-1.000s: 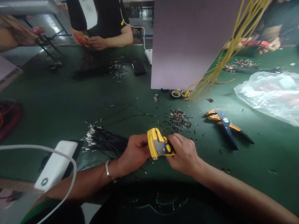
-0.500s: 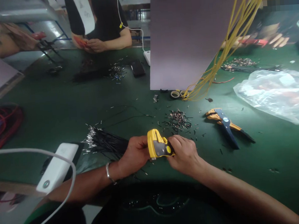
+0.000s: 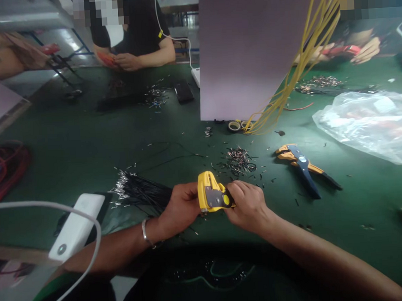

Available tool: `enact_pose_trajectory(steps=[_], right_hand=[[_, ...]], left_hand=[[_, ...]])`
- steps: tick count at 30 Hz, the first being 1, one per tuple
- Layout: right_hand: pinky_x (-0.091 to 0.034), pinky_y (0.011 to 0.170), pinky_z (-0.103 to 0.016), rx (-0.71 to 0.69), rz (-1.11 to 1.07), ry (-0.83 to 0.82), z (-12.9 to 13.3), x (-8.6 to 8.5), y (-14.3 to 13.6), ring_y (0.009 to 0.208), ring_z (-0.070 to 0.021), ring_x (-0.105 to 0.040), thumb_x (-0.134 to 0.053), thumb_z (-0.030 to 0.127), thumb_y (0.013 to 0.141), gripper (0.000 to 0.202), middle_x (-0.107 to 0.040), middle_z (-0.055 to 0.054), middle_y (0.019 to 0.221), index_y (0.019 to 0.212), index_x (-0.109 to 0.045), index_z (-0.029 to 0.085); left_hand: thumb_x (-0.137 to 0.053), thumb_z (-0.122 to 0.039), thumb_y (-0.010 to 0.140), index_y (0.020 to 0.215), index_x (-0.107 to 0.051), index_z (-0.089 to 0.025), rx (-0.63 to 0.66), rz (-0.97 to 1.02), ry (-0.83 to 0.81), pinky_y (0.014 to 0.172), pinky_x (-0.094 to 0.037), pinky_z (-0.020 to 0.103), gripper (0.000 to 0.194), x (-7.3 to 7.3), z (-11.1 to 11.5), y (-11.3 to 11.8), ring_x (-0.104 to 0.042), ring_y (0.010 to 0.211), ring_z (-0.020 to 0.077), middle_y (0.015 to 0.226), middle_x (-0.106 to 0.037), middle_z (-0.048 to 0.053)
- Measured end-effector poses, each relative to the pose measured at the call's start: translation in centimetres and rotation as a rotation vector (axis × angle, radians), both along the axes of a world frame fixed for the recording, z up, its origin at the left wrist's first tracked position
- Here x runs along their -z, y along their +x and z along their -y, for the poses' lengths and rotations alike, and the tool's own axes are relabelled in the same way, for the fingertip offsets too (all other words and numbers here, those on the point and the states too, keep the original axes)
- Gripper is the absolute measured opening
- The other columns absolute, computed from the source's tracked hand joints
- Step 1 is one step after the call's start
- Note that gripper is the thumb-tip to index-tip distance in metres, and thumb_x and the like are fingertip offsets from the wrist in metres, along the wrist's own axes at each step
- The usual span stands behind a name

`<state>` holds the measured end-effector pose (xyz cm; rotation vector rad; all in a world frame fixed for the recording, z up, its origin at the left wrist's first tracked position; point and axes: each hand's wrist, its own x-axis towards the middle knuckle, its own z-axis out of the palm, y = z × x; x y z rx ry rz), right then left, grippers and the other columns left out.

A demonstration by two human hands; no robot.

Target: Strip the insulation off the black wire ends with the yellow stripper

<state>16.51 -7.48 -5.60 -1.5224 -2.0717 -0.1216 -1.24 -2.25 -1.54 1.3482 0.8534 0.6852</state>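
My right hand (image 3: 247, 204) is closed around the handles of a yellow and grey wire stripper (image 3: 212, 193), its head tilted up and to the left. At the head's left side my left hand (image 3: 180, 208) is closed, thumb and fingers brought together against the tool. What those fingers hold is hidden behind the head. Under and beyond the left hand lies a bundle of black wires (image 3: 142, 190) with bright stripped or tipped ends pointing left. Just past the stripper is a heap of short black and copper-coloured offcuts (image 3: 239, 161).
An orange and blue wire stripper (image 3: 302, 162) lies to the right, near a clear plastic bag (image 3: 369, 122). Yellow wires (image 3: 295, 81) hang beside an upright pale panel (image 3: 246, 52). A white power bank (image 3: 78, 226) lies left. Across the table, other people's hands (image 3: 127, 62) hold red tools.
The yellow stripper's head has shifted very slightly in my right hand; both hands stay nearly in place. A dark object has come into view at the right edge. The right-hand co-worker's fingers have moved.
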Motion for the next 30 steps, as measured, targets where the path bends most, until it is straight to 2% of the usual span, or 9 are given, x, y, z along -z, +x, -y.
enact_pose_trajectory(steps=[6, 10, 14, 16, 19, 23, 25, 27, 30], right_hand=[[-0.03, 0.051, -0.027, 0.0, -0.022, -0.017, -0.2, 0.2, 0.2, 0.051, -0.0152, -0.044, -0.047, 0.014, 0.067, 0.006, -0.052, -0.003, 0.059, 0.066, -0.049, 0.019], [-0.03, 0.05, -0.027, -0.001, -0.036, -0.038, -0.5, 0.4, 0.3, 0.05, -0.0149, -0.046, -0.047, 0.015, 0.068, 0.005, -0.053, -0.003, 0.058, 0.066, -0.048, 0.019], [-0.031, 0.05, -0.026, 0.008, -0.125, -0.106, -0.6, 0.6, 0.1, 0.049, -0.0143, -0.047, -0.048, 0.017, 0.068, 0.004, -0.054, -0.002, 0.058, 0.066, -0.047, 0.02], [-0.031, 0.05, -0.025, 0.04, -0.226, -0.197, -0.6, 0.3, -0.2, 0.048, -0.0134, -0.046, -0.049, 0.018, 0.068, 0.006, -0.053, -0.001, 0.055, 0.064, -0.046, 0.02], [-0.03, 0.047, -0.024, 0.099, -0.45, -0.448, -0.7, -0.5, -0.8, 0.046, -0.0115, -0.043, -0.05, 0.019, 0.067, 0.008, -0.048, 0.003, 0.051, 0.061, -0.045, 0.021], [-0.03, 0.042, -0.022, 0.062, -0.798, -0.774, -0.9, -1.4, -1.1, 0.043, -0.0103, -0.042, -0.05, 0.023, 0.069, 0.007, -0.047, 0.005, 0.048, 0.063, -0.048, 0.02], [-0.03, 0.04, -0.022, 0.047, -0.897, -0.869, -1.0, -1.5, -1.0, 0.04, -0.0099, -0.042, -0.051, 0.024, 0.069, 0.007, -0.046, 0.006, 0.045, 0.064, -0.049, 0.019], [-0.03, 0.041, -0.021, 0.038, -0.884, -0.844, -1.2, -1.4, -0.9, 0.042, -0.0094, -0.041, -0.053, 0.024, 0.068, 0.008, -0.046, 0.006, 0.046, 0.063, -0.049, 0.019], [-0.03, 0.044, -0.021, 0.039, -0.798, -0.722, -1.2, -1.3, -0.7, 0.046, -0.0086, -0.038, -0.053, 0.024, 0.068, 0.009, -0.045, 0.005, 0.05, 0.061, -0.051, 0.018]], left_hand=[[-0.071, -0.021, 0.07, 0.075, -0.07, -0.013, 0.021, -0.006, 0.024, 0.054, -0.049, 0.02, 0.01, 0.3, 0.0, 0.0, -0.058, 0.058, 0.0105, 0.066, -0.068, 0.002], [-0.068, -0.021, 0.071, 0.075, -0.07, -0.012, 0.024, -0.041, 0.038, 0.063, -0.052, 0.023, 0.01, 0.0, -0.1, 0.2, -0.062, 0.066, 0.0127, 0.071, -0.07, 0.004], [-0.063, -0.022, 0.075, 0.074, -0.067, -0.013, 0.031, -0.06, 0.056, 0.064, -0.051, 0.023, 0.01, -0.3, -0.2, 0.4, -0.06, 0.067, 0.0119, 0.069, -0.068, 0.003], [-0.06, -0.022, 0.077, 0.071, -0.065, -0.013, 0.045, -0.09, 0.083, 0.06, -0.048, 0.021, 0.012, -0.4, -0.3, 0.5, -0.057, 0.063, 0.0104, 0.065, -0.065, 0.001], [-0.058, -0.024, 0.077, 0.069, -0.064, -0.013, 0.037, -0.155, 0.108, 0.052, -0.043, 0.019, 0.015, -0.3, -0.4, 0.4, -0.05, 0.056, 0.0085, 0.059, -0.059, 0.0], [-0.057, -0.022, 0.077, 0.068, -0.064, -0.012, 0.035, -0.231, 0.102, 0.047, -0.037, 0.018, 0.015, -0.2, -0.6, 0.2, -0.043, 0.052, 0.0073, 0.056, -0.053, -0.002], [-0.056, -0.022, 0.077, 0.068, -0.064, -0.013, 0.037, -0.235, 0.073, 0.046, -0.036, 0.018, 0.015, -0.1, -0.7, 0.1, -0.042, 0.051, 0.0068, 0.054, -0.05, -0.003], [-0.056, -0.022, 0.077, 0.068, -0.064, -0.014, 0.03, -0.22, 0.039, 0.044, -0.034, 0.017, 0.015, 0.0, -0.8, 0.1, -0.039, 0.048, 0.006, 0.053, -0.048, -0.004], [-0.057, -0.022, 0.076, 0.066, -0.064, -0.014, 0.013, -0.202, 0.025, 0.043, -0.033, 0.017, 0.015, 0.0, -0.8, 0.1, -0.036, 0.046, 0.0056, 0.05, -0.046, -0.005]])
